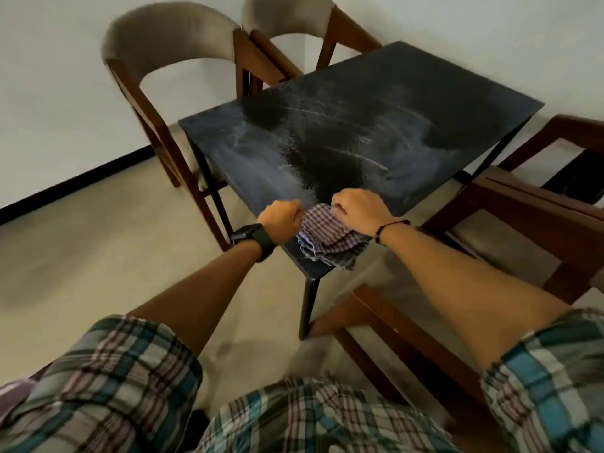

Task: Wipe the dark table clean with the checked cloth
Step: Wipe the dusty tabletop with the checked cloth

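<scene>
The dark table point(408, 103) is a rectangular black top streaked with pale dust and smears. A small checked cloth point(327, 238), purple and white, hangs over its near corner. My left hand point(281, 220) is closed on the cloth's left edge, a dark watch on that wrist. My right hand point(356, 209) is closed on its right edge, a beaded bracelet on that wrist. Both fists sit at the table's near corner, the cloth bunched between them.
Two grey-backed wooden chairs point(170, 44) stand at the table's far left side. Wooden chair frames point(523, 204) crowd its right side and near corner. The beige floor point(98, 256) lies to the left, with white walls behind.
</scene>
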Available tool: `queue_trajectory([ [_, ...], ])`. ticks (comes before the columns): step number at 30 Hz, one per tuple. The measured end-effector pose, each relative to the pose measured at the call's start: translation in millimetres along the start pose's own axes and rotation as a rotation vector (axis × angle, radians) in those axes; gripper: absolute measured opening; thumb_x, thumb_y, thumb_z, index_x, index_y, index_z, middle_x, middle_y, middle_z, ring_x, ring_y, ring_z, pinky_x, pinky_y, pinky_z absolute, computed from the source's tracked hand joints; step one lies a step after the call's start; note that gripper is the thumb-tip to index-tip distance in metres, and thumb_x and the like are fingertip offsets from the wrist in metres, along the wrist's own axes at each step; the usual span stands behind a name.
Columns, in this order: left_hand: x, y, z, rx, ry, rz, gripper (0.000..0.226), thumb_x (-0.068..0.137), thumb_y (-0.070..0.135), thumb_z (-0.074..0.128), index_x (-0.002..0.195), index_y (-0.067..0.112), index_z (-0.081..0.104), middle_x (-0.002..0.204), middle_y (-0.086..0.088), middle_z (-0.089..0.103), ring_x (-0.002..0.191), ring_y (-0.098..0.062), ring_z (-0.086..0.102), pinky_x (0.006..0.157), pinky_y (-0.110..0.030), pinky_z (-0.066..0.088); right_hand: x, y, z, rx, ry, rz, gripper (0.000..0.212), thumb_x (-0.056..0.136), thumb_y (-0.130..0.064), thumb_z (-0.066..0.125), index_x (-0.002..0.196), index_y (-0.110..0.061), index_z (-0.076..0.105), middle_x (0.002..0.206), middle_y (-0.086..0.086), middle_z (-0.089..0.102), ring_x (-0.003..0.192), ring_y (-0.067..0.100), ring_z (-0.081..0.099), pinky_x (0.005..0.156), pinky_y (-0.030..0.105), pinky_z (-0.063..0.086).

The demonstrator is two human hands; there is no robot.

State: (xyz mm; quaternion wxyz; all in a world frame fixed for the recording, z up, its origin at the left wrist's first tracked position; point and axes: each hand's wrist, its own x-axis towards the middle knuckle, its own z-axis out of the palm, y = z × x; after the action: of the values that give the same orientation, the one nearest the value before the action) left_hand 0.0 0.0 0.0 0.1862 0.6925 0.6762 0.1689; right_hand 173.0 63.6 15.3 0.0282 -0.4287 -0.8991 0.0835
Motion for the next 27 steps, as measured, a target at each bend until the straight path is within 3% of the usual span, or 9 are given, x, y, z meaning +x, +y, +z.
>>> queue_trajectory([
  [5, -25.1, 4.0, 34.4, -0.171, -0.044, -0.120, 0.019, 0.084, 0.004, 0.044, 0.090, 0.002, 0.062, 0.093, -0.020, 0.066, 0.084, -0.035, 0.059, 0.075, -0.041, 0.051, -3.7, -16.3, 50.9, -0.178, -0.445, 0.032, 0.081, 0.080, -0.064, 0.055, 0.141, -0.016, 0.032, 0.148, 0.008, 0.028, 0.133, 0.033, 0.030, 0.105, 0.048, 0.033],
  [7, -34.1, 6.1, 44.2, -0.289, 0.008, -0.203, 0.020, 0.084, 0.002, 0.044, 0.090, 0.001, 0.063, 0.094, -0.018, 0.066, 0.085, -0.032, 0.059, 0.074, -0.037, 0.049, -6.2, -12.5, 69.7, -0.168, -0.365, 0.038, 0.065, 0.089, -0.047, 0.053, 0.143, -0.018, 0.033, 0.149, 0.009, 0.030, 0.133, 0.034, 0.030, 0.107, 0.049, 0.032],
  [9, -40.2, 6.3, 49.7, -0.398, 0.048, -0.301, 0.021, 0.085, 0.002, 0.044, 0.089, 0.003, 0.064, 0.094, -0.015, 0.065, 0.083, -0.026, 0.058, 0.072, -0.032, 0.047, -8.1, -9.3, 75.6, 0.018, -0.154, 0.128, 0.036, 0.094, -0.025, 0.050, 0.129, -0.017, 0.054, 0.129, 0.015, 0.052, 0.117, 0.038, 0.046, 0.093, 0.049, 0.043],
  [12, -41.6, 1.7, 48.8, -0.551, 0.047, -0.422, 0.022, 0.086, 0.004, 0.043, 0.086, 0.009, 0.064, 0.092, -0.011, 0.064, 0.084, -0.024, 0.059, 0.074, -0.032, 0.050, -8.2, -4.4, 66.6, 0.357, 0.000, 0.347, 0.027, 0.097, -0.015, 0.045, 0.114, -0.007, 0.064, 0.109, 0.023, 0.063, 0.103, 0.041, 0.057, 0.085, 0.047, 0.046],
  [16, -36.3, 4.5, 36.1, -0.758, 0.039, -0.483, 0.021, 0.086, 0.003, 0.043, 0.086, 0.012, 0.062, 0.088, -0.012, 0.064, 0.082, -0.025, 0.060, 0.071, -0.031, 0.050, -13.3, -0.6, 34.8, 1.420, 0.111, 0.696, 0.022, 0.096, -0.015, 0.048, 0.108, -0.011, 0.066, 0.117, 0.018, 0.064, 0.110, 0.036, 0.058, 0.097, 0.048, 0.047],
  [18, -31.9, 16.0, 26.7, -0.841, -0.024, -0.406, 0.022, 0.089, 0.007, 0.046, 0.103, 0.015, 0.060, 0.104, -0.012, 0.062, 0.094, -0.023, 0.057, 0.082, -0.033, 0.049, -22.1, -0.6, 17.1, 1.747, 0.151, 0.764, 0.027, 0.098, -0.012, 0.039, 0.112, -0.014, 0.062, 0.123, 0.017, 0.060, 0.111, 0.035, 0.057, 0.097, 0.050, 0.047],
  [21, -24.6, 39.3, 19.2, -0.802, -0.186, -0.215, 0.067, 0.085, 0.017, 0.058, 0.140, 0.024, 0.021, 0.146, -0.003, 0.031, 0.127, -0.019, 0.035, 0.106, -0.040, 0.033, -27.8, -3.7, 1.3, 1.965, 0.148, 0.718, 0.033, 0.101, -0.013, 0.030, 0.123, -0.009, 0.054, 0.115, 0.013, 0.062, 0.101, 0.027, 0.060, 0.077, 0.038, 0.051],
  [24, -14.9, 63.7, 24.3, -0.705, -0.172, -0.085, 0.107, 0.075, 0.019, 0.070, 0.141, 0.020, -0.015, 0.153, -0.003, 0.013, 0.137, -0.017, 0.021, 0.109, -0.032, 0.023, -28.5, -15.8, -17.6, 2.054, 0.139, 0.666, 0.027, 0.100, -0.014, 0.035, 0.115, -0.007, 0.056, 0.105, 0.011, 0.064, 0.093, 0.023, 0.061, 0.072, 0.034, 0.050],
  [27, -6.7, 69.3, 24.2, -0.696, 0.043, -0.137, 0.073, 0.083, 0.016, 0.061, 0.141, 0.013, 0.016, 0.138, -0.011, 0.044, 0.120, -0.022, 0.046, 0.106, -0.036, 0.035, -25.9, -13.5, -30.1, 1.869, 0.161, 0.538, 0.021, 0.099, -0.017, 0.041, 0.109, -0.010, 0.058, 0.102, 0.009, 0.066, 0.093, 0.021, 0.064, 0.076, 0.032, 0.052],
])
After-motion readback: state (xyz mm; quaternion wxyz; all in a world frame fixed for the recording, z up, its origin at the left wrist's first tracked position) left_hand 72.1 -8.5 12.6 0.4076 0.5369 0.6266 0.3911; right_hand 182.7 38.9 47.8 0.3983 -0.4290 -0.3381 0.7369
